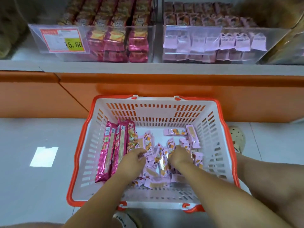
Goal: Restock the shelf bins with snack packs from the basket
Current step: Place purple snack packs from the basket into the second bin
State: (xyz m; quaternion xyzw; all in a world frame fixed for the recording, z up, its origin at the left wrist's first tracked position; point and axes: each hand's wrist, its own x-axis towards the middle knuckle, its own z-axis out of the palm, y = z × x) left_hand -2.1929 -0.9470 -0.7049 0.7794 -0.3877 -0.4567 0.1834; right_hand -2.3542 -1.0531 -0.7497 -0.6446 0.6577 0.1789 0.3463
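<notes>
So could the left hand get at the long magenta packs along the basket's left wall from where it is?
Probably yes. The left hand is already down in the basket, right beside the long magenta packs, and nothing lies over them; the small pink packs sit to their right.

No sleeves are worn on either forearm; a pale speckled clog [237, 139] is seen right of the basket [92, 129]; a light shoe [126, 218] below its near rim.
</notes>
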